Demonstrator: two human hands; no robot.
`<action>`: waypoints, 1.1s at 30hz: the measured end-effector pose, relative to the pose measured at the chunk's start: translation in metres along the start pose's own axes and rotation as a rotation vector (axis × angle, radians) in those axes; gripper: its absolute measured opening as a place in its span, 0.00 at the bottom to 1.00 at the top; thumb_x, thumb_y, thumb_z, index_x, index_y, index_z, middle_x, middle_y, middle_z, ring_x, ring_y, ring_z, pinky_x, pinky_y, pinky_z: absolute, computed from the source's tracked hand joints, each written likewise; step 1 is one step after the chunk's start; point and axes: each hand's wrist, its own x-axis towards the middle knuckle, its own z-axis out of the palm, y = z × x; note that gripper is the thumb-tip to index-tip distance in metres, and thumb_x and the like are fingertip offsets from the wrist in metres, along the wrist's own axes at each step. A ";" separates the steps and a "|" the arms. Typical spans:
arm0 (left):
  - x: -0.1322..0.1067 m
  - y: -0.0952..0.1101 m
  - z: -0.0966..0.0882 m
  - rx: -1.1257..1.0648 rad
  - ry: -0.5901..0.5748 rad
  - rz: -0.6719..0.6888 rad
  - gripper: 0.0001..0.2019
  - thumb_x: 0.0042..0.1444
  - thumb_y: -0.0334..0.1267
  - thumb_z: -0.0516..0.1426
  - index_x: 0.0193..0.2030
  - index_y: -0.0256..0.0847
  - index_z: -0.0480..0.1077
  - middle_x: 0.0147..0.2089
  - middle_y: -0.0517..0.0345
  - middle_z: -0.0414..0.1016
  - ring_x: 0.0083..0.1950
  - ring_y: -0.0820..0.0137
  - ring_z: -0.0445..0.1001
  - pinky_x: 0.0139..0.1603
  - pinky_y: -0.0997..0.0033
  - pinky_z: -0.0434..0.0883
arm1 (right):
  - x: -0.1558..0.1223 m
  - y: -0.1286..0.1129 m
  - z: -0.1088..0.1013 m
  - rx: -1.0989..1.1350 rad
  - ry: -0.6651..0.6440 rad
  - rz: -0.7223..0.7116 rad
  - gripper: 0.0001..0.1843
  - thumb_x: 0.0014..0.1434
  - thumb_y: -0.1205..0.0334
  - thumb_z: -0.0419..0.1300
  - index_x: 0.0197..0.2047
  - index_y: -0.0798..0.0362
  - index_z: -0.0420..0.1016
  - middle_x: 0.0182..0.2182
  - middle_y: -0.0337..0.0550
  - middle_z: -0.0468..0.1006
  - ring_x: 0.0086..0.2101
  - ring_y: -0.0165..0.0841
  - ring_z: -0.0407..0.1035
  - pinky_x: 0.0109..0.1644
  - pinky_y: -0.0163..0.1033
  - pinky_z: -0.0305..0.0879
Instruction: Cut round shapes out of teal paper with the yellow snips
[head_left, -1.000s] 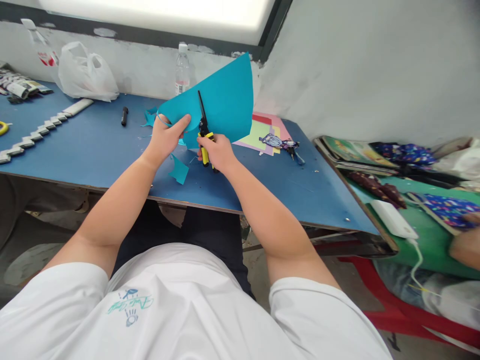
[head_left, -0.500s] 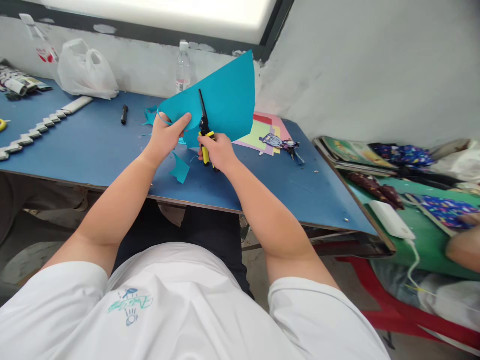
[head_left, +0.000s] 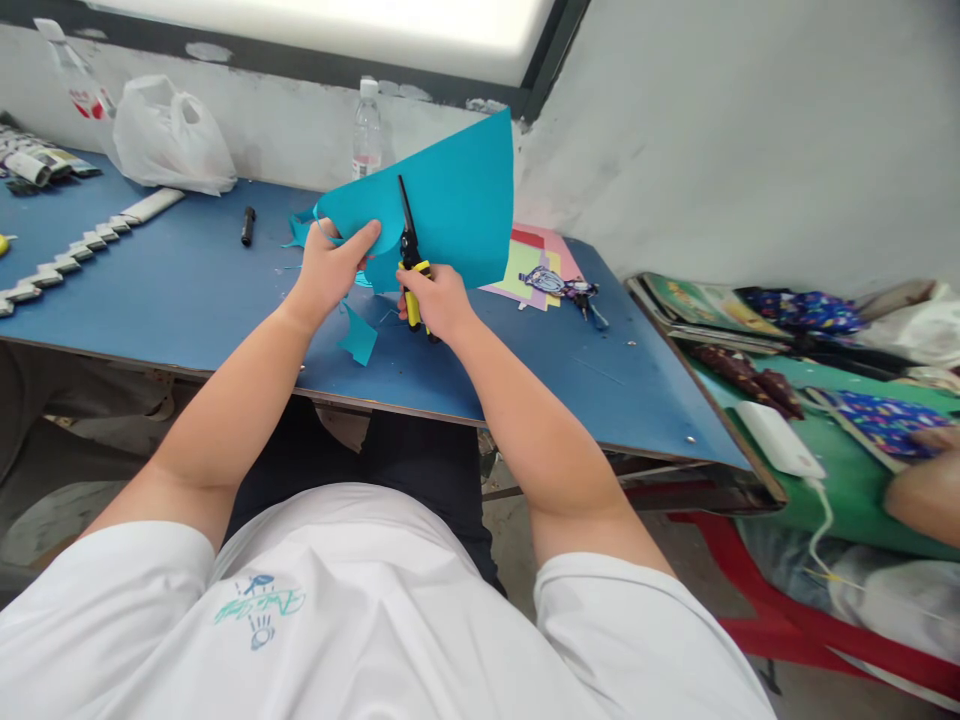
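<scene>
My left hand pinches the near edge of a teal paper sheet held upright above the blue table. My right hand grips the yellow handles of black-bladed scissors, whose blades point up into the sheet beside a curved cut. A thin teal strip curls off the sheet by my left thumb. A teal offcut lies on the table under my hands, and more teal scraps lie just beyond my left hand.
A stack of coloured sheets with keys on it lies right of the hands. A black marker, water bottle, white plastic bag and folded paper chain sit left. Another person's arm rests on the green table at right.
The teal sheet has turned slightly, its top corner swinging right and a little lower. Both hands stay in nearly the same place, the scissors still in the cut.
</scene>
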 end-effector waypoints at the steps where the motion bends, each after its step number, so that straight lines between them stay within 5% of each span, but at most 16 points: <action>1: 0.000 0.000 0.000 0.005 -0.003 0.004 0.34 0.71 0.57 0.75 0.23 0.46 0.64 0.23 0.64 0.61 0.23 0.71 0.68 0.33 0.60 0.80 | 0.000 0.000 0.000 0.002 0.000 0.002 0.19 0.75 0.54 0.72 0.31 0.47 0.77 0.24 0.38 0.80 0.25 0.35 0.79 0.29 0.37 0.75; 10: 0.001 0.004 0.002 0.019 -0.018 0.025 0.37 0.70 0.61 0.74 0.22 0.46 0.60 0.23 0.62 0.59 0.23 0.72 0.60 0.27 0.63 0.68 | 0.001 0.002 -0.001 -0.004 -0.002 -0.013 0.20 0.75 0.51 0.73 0.32 0.47 0.77 0.24 0.39 0.81 0.26 0.36 0.79 0.31 0.37 0.77; 21: 0.002 -0.008 -0.002 0.007 0.008 -0.024 0.36 0.69 0.64 0.75 0.26 0.47 0.60 0.26 0.61 0.58 0.34 0.63 0.77 0.41 0.56 0.83 | 0.001 0.003 -0.001 -0.009 -0.007 -0.015 0.22 0.75 0.49 0.74 0.31 0.46 0.75 0.24 0.38 0.80 0.25 0.36 0.79 0.31 0.38 0.76; 33: 0.002 -0.013 -0.003 0.031 0.020 0.002 0.35 0.72 0.64 0.73 0.26 0.47 0.63 0.26 0.61 0.59 0.31 0.65 0.75 0.39 0.58 0.82 | 0.001 0.003 -0.001 -0.033 -0.003 -0.023 0.23 0.74 0.46 0.73 0.31 0.46 0.75 0.24 0.39 0.81 0.25 0.36 0.79 0.29 0.38 0.74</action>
